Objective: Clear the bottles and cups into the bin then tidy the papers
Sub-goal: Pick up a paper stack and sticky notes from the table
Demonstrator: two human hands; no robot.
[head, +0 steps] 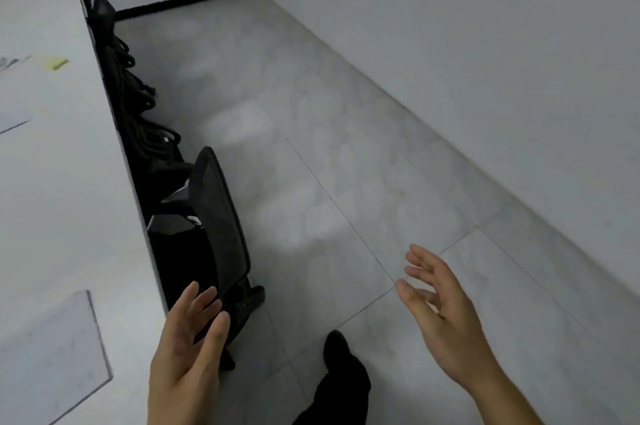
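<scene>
- Left hand (188, 345) is empty, fingers spread, in front of the near black chair (221, 217).
- Right hand (446, 314) is empty too, palm turned inward, above the grey floor tiles (346, 154).
- Papers (52, 352) lie on the white table (69, 199) at left; their print is too blurred to read.
- A yellow sticky note (57, 63) sits farther along, with no legible writing.
- No bottles, cups or bin show.
</scene>
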